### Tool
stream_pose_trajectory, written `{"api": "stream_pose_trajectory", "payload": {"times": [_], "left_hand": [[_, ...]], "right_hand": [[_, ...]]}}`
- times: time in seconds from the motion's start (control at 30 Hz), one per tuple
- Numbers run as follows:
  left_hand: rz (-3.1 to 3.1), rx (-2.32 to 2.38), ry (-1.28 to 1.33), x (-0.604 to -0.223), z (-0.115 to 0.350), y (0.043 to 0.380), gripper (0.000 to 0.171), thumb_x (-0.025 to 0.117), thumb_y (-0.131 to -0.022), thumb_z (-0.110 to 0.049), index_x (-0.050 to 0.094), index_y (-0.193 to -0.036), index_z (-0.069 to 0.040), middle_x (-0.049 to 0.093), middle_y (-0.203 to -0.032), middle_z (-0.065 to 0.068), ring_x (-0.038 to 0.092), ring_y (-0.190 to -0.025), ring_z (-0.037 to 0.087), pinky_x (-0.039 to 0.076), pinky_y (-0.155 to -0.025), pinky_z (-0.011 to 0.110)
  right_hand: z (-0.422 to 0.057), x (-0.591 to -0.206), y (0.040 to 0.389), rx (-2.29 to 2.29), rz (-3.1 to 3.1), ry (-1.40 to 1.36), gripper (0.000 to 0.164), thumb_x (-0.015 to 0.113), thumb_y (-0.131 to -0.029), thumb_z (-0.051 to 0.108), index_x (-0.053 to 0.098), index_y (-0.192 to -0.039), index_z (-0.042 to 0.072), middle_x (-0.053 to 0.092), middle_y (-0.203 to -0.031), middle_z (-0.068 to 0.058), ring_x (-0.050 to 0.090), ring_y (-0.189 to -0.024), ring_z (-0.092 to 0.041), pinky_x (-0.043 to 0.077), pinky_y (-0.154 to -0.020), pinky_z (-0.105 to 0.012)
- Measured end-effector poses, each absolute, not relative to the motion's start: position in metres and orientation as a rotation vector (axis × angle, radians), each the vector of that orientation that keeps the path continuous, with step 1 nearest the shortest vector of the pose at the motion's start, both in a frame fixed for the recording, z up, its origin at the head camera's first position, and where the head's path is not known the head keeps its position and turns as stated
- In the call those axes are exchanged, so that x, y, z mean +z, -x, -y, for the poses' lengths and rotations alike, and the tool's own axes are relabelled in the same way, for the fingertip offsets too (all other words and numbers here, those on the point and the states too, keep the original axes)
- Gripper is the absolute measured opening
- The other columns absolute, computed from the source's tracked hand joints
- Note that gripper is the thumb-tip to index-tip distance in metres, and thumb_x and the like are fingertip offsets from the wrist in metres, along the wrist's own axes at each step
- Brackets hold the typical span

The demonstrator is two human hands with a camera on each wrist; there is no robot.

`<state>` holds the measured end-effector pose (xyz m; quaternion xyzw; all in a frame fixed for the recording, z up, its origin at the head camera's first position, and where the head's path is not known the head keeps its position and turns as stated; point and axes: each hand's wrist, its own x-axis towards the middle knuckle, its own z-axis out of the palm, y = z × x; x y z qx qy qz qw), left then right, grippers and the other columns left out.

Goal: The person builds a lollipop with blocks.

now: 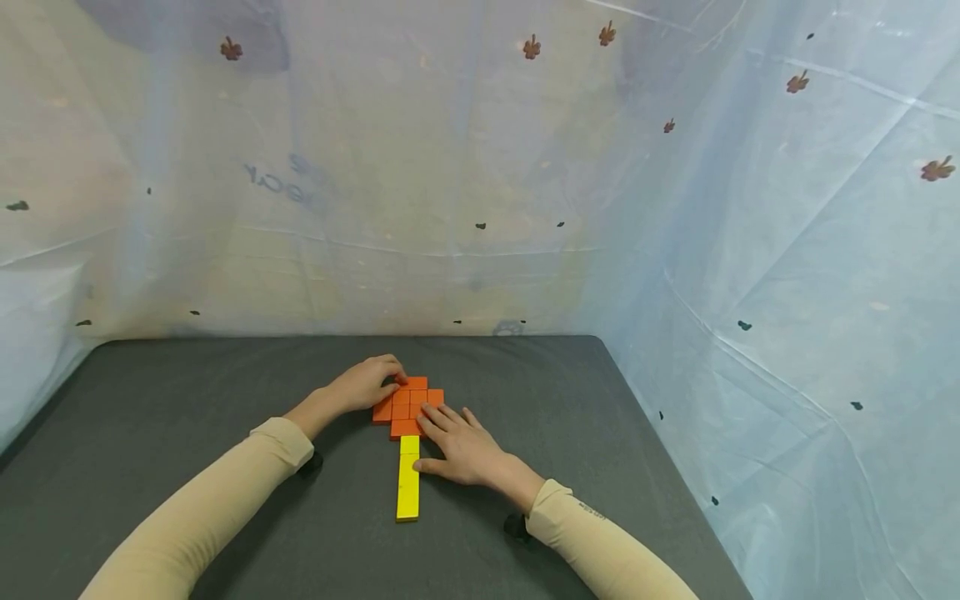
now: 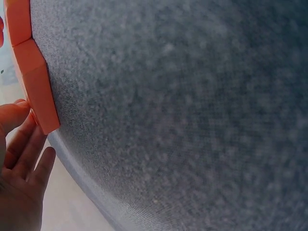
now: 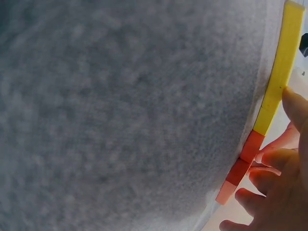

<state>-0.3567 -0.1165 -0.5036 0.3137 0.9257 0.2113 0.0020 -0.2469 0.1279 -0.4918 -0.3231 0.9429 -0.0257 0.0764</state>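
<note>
Flat orange blocks [image 1: 401, 411] lie fitted together in a stepped, roughly rounded patch on the dark table. From its near edge a narrow strip of yellow blocks [image 1: 408, 492] runs toward me. My left hand [image 1: 363, 385] is at the patch's far left, its curved fingers and thumb pinching an orange block [image 2: 41, 91] whose far part they hide. Spread out, my right hand [image 1: 468, 450] has its fingertips on the right side of the orange patch. Its thumb [image 3: 294, 103] touches the side of the yellow strip.
The dark grey cloth-covered table [image 1: 187, 433] spreads around the blocks. Translucent plastic sheeting [image 1: 420, 167] hangs behind the table and along its right side, with small leaf-like marks on it. A dark band shows under each wrist.
</note>
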Motion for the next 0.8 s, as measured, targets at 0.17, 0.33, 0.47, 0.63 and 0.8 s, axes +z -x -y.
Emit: {"api": "stream_pose_trajectory", "payload": {"times": [0.17,0.33,0.47,0.63,0.8], "left_hand": [[-2.925,0.666,-0.972,-0.504,0.118,0.355,0.015,0.071,-0.099,-0.009,0.076,-0.114,-0.011,0.065,-0.121,0.009,0.066,-0.110,0.030,0.057,-0.096,0.049],[-2.954,0.702,-0.943,-0.505,0.120,0.354,0.017,0.070,-0.101,-0.014,0.076,-0.117,-0.011,0.065,-0.126,0.011,0.065,-0.113,0.031,0.056,-0.097,0.050],[-2.993,0.785,-0.848,-0.500,0.124,0.350,0.029,0.067,-0.104,-0.019,0.071,-0.130,-0.007,0.063,-0.136,0.015,0.062,-0.123,0.035,0.053,-0.100,0.056],[-3.031,0.835,-0.738,-0.484,0.130,0.335,0.051,0.064,-0.106,-0.028,0.055,-0.149,-0.003,0.052,-0.151,0.022,0.051,-0.137,0.044,0.044,-0.107,0.065],[-3.101,0.793,-0.675,-0.471,0.144,0.316,0.069,0.060,-0.106,-0.040,0.040,-0.159,-0.002,0.040,-0.161,0.024,0.041,-0.144,0.048,0.034,-0.114,0.068]], "right_hand": [[-0.126,-0.490,0.248,-0.069,-2.840,0.973,0.083,0.054,-0.101,0.064,0.028,-0.166,0.019,0.020,-0.173,0.001,0.022,-0.159,-0.026,0.020,-0.126,-0.057],[-0.125,-0.486,0.250,-0.161,-2.855,0.961,0.082,0.051,-0.102,0.065,0.029,-0.166,0.020,0.021,-0.173,0.000,0.021,-0.159,-0.026,0.019,-0.125,-0.060],[-0.128,-0.480,0.254,-0.325,-2.903,0.920,0.079,0.047,-0.104,0.063,0.026,-0.167,0.020,0.018,-0.173,0.000,0.020,-0.159,-0.026,0.019,-0.125,-0.061],[-0.139,-0.472,0.263,-0.537,-2.977,0.834,0.078,0.047,-0.107,0.059,0.020,-0.168,0.018,0.012,-0.175,0.000,0.019,-0.159,-0.030,0.017,-0.125,-0.062],[-0.155,-0.467,0.274,-0.638,-3.063,0.722,0.077,0.048,-0.108,0.055,0.018,-0.168,0.017,0.010,-0.175,-0.002,0.015,-0.160,-0.031,0.015,-0.125,-0.063]]}}
